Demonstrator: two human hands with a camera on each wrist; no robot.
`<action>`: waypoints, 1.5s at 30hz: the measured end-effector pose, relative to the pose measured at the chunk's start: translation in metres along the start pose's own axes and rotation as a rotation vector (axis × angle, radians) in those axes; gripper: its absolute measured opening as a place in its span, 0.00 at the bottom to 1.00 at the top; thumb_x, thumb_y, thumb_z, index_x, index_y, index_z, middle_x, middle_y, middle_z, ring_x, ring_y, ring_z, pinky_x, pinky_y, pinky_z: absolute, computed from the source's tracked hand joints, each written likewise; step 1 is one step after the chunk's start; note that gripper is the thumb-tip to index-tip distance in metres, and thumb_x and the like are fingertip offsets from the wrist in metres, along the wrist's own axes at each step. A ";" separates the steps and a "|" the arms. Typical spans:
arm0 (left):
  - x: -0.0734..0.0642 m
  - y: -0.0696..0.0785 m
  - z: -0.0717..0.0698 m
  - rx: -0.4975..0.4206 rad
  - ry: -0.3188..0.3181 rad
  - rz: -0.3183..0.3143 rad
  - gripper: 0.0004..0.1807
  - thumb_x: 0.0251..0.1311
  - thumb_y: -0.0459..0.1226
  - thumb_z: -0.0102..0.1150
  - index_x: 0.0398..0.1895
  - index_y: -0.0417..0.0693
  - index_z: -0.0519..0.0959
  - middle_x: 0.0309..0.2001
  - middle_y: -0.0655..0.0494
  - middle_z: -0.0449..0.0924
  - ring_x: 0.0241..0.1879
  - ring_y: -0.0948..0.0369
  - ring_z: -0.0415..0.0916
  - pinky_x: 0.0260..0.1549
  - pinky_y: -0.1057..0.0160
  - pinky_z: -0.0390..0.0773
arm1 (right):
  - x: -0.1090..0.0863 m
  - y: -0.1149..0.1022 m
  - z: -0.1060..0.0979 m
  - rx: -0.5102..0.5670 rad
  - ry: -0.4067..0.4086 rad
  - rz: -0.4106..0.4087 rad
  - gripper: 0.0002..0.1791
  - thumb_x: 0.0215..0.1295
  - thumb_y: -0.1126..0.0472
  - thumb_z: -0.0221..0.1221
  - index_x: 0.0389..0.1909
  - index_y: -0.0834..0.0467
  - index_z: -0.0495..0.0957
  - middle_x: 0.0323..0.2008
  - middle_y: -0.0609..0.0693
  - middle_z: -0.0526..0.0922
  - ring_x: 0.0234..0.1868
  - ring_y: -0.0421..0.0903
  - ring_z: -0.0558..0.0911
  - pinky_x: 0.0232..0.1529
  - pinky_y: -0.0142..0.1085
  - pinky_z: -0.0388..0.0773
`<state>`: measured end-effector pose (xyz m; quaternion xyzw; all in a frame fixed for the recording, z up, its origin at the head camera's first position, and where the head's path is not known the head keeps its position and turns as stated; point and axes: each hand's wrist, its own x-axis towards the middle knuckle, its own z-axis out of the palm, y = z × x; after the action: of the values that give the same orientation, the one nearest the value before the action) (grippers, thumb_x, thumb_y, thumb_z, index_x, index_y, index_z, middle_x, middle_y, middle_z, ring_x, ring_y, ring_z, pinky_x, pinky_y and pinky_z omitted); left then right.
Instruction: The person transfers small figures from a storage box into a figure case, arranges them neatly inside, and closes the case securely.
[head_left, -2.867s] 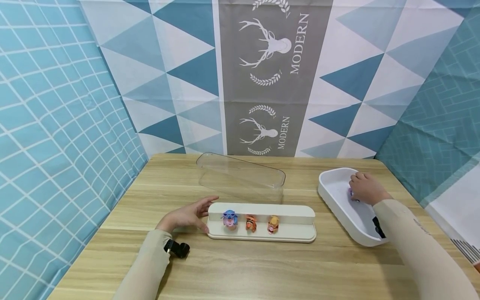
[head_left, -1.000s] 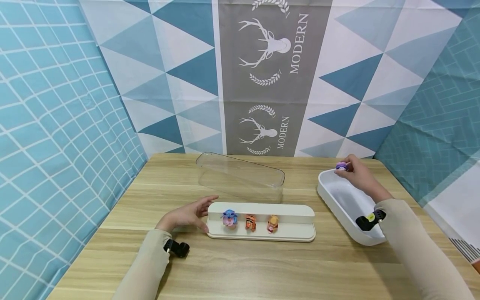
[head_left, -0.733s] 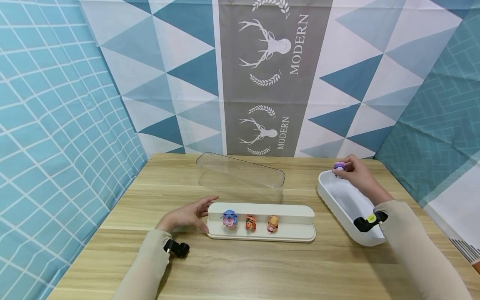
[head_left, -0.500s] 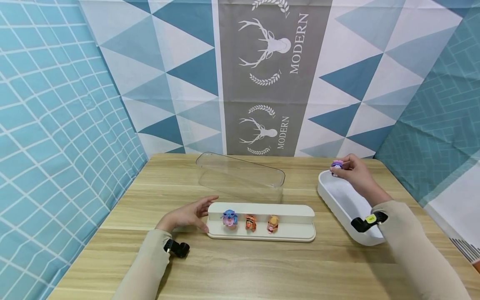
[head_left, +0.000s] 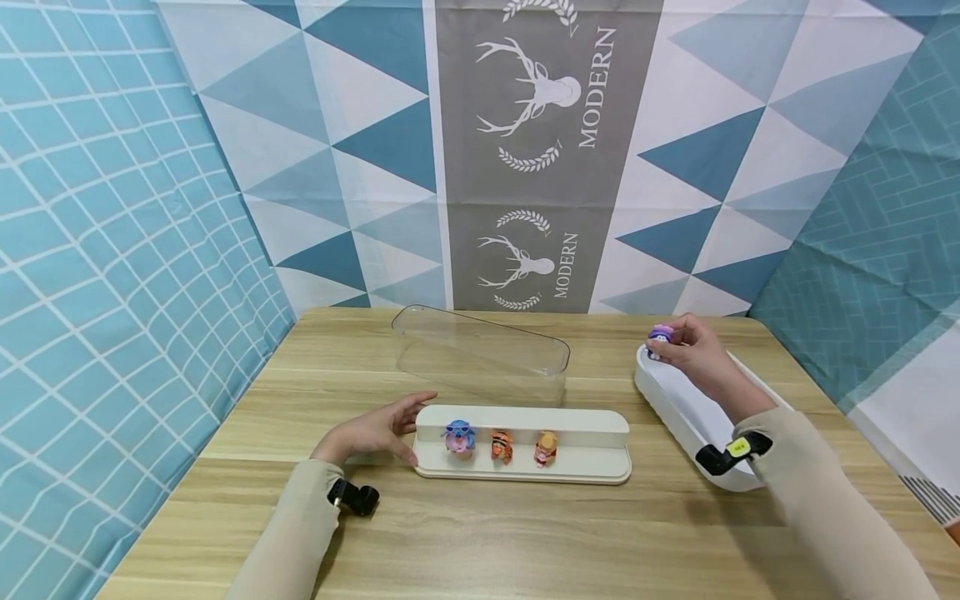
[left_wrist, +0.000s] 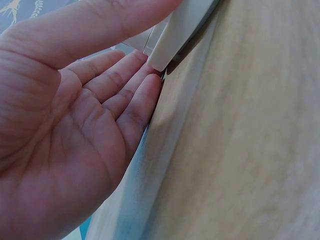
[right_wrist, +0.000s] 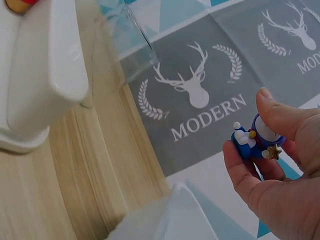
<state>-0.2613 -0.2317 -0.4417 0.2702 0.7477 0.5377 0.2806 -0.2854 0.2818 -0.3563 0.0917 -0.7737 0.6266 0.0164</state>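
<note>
Pinching figurine (head_left: 660, 337), wooden table (head_left: 555, 533), patterned cloth (head_left: 637, 192)

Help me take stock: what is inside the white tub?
Only bare floor shows in the white tub. The right hand, pinching a figurine, and its sleeve hide parts I cannot judge.

Two hands (head_left: 371, 432) (head_left: 699, 358), four figurines (head_left: 459, 437) (head_left: 501, 447) (head_left: 546, 447) (head_left: 659, 337) (three plus one), one stand (head_left: 525, 419), one cover (head_left: 483, 367), one tray (head_left: 675, 425).
</note>
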 end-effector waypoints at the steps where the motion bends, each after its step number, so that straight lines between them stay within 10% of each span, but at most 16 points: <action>1: 0.000 0.000 0.000 0.000 0.000 -0.001 0.60 0.49 0.19 0.69 0.79 0.36 0.39 0.75 0.29 0.46 0.74 0.38 0.46 0.70 0.49 0.57 | 0.000 0.000 0.001 0.008 -0.005 0.000 0.10 0.68 0.69 0.61 0.42 0.55 0.70 0.42 0.50 0.70 0.41 0.37 0.77 0.42 0.26 0.80; 45: 0.000 0.000 0.000 -0.012 0.004 -0.003 0.60 0.47 0.18 0.70 0.79 0.37 0.41 0.74 0.30 0.50 0.74 0.39 0.48 0.70 0.50 0.57 | -0.037 0.012 0.059 0.090 -0.210 0.060 0.09 0.65 0.74 0.61 0.39 0.63 0.69 0.39 0.52 0.74 0.40 0.41 0.78 0.41 0.30 0.82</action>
<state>-0.2612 -0.2318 -0.4419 0.2664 0.7454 0.5423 0.2817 -0.2456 0.2310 -0.3857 0.1344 -0.7446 0.6480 -0.0877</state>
